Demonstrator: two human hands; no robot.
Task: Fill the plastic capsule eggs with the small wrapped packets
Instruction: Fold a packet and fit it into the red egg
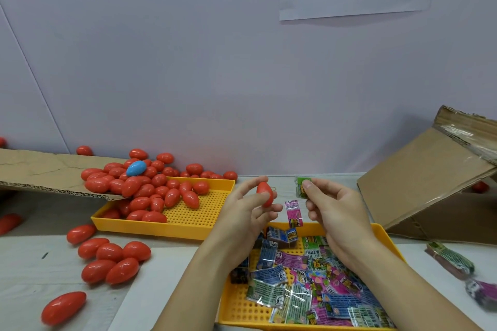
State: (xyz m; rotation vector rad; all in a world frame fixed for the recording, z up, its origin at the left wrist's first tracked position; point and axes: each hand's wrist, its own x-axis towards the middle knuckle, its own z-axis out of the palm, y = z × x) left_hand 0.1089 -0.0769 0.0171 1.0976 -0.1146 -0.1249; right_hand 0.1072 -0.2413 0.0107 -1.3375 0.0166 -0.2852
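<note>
Left hand [250, 207] pinches a red egg [265, 194] at its fingertips while right hand [329, 205] pinches a green packet [301, 187] just beside it, both raised above the packet tray [242, 309], presumably so the packet can go straight in; whether the egg is open cannot be told. More packets [309, 285] fill that tray, and eggs [150, 191] heap in the far tray [193, 215] and lie loose on the table [166, 271], within left-hand reach.

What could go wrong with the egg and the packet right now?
The left hand holds the red egg with fingertips only, so it may slip. A pink packet by the right hand looks set to drop outside the tray. Loose eggs may roll off the table.
</note>
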